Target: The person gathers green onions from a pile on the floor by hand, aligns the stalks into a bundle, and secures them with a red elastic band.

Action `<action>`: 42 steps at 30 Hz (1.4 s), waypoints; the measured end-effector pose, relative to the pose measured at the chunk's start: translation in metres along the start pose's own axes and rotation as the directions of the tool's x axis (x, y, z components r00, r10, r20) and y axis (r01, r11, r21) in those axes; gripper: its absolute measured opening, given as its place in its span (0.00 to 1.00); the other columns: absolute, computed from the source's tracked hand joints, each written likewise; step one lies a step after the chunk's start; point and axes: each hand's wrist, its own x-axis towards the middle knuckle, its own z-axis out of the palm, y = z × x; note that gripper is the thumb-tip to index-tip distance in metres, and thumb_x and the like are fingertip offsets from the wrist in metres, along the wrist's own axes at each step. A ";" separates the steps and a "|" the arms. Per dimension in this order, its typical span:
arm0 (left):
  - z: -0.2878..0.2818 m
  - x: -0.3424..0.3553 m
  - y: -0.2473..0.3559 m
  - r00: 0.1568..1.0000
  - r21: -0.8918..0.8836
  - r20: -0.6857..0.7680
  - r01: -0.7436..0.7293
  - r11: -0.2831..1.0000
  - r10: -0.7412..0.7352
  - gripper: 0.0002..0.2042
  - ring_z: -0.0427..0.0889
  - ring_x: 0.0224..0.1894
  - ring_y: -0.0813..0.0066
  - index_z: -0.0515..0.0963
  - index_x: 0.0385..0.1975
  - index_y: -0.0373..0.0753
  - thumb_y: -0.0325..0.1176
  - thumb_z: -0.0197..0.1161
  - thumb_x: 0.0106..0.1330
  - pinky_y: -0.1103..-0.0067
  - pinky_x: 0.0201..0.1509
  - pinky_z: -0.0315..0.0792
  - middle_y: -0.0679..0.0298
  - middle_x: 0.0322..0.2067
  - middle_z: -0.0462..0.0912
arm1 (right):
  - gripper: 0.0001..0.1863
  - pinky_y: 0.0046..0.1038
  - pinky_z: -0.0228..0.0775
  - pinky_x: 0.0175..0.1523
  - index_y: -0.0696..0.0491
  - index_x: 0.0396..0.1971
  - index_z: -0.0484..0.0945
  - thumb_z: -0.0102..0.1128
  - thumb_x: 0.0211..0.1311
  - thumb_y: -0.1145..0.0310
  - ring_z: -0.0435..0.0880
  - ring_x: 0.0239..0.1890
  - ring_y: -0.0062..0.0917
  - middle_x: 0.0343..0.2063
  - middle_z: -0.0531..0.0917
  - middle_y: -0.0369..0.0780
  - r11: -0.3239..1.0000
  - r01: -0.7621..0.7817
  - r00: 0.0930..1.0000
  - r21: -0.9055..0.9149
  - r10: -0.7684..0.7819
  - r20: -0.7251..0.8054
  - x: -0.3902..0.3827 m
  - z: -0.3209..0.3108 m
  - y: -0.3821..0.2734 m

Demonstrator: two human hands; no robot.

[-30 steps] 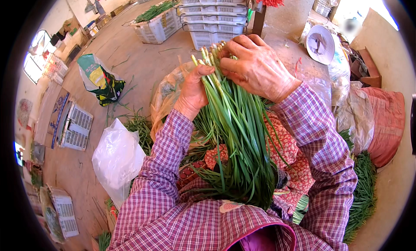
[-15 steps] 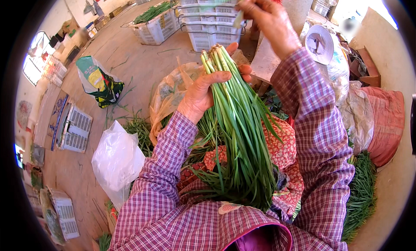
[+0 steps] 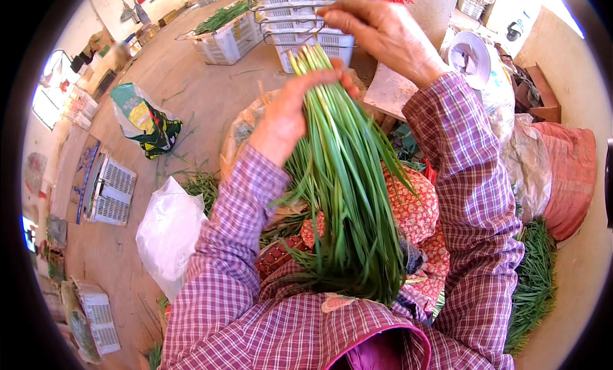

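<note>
Green bunch, clasped by fingers of left hand: now nearer to right hand, easier to reach; cannot tell its pinch.

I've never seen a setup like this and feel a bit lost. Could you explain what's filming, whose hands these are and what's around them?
No machine is doing the handling: these are a person's bare hands, in checked sleeves. The camera sits on their head, looking down; its wide lens bends straight edges.

The left hand grips a bundle of long green leaves near its pale ends. The right hand is raised beside those ends; whether it holds anything is too small to tell.

On the floor are a whitish plastic bag at left and a stack of white crates ahead. More greens lie at right.
</note>
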 end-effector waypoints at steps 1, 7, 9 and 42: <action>-0.006 0.006 0.018 0.998 0.034 -0.066 -0.014 0.999 0.016 0.21 0.84 0.42 0.59 0.70 0.51 0.31 0.33 0.64 0.61 0.65 0.47 0.82 0.55 0.37 0.82 | 0.17 0.27 0.77 0.47 0.55 0.48 0.82 0.52 0.71 0.60 0.84 0.41 0.25 0.40 0.86 0.42 0.994 -0.101 0.994 0.039 0.099 0.034 0.006 -0.010 -0.017; -0.059 0.075 0.153 0.952 0.251 -0.048 -0.283 0.926 0.303 0.13 0.85 0.34 0.64 0.71 0.42 0.34 0.22 0.64 0.58 0.71 0.38 0.84 0.53 0.31 0.83 | 0.11 0.31 0.77 0.40 0.53 0.42 0.82 0.60 0.65 0.64 0.85 0.35 0.27 0.32 0.86 0.41 0.878 -0.218 0.955 0.426 0.282 -0.092 -0.034 -0.015 -0.014; -0.069 0.078 0.158 0.936 0.259 -0.138 -0.283 0.923 0.325 0.09 0.85 0.36 0.65 0.78 0.37 0.31 0.23 0.67 0.57 0.71 0.40 0.84 0.56 0.31 0.83 | 0.11 0.31 0.76 0.38 0.52 0.41 0.82 0.61 0.63 0.63 0.85 0.34 0.29 0.30 0.86 0.41 0.933 -0.137 0.989 -0.333 0.149 0.012 -0.071 0.004 -0.007; 0.238 0.348 0.010 0.844 -0.384 0.117 -0.447 0.808 0.523 0.07 0.79 0.29 0.68 0.75 0.31 0.40 0.34 0.65 0.64 0.72 0.37 0.76 0.63 0.25 0.78 | 0.09 0.40 0.74 0.37 0.54 0.33 0.79 0.59 0.61 0.63 0.82 0.33 0.42 0.28 0.82 0.45 0.861 -0.498 0.865 0.109 0.482 0.143 -0.217 -0.032 0.028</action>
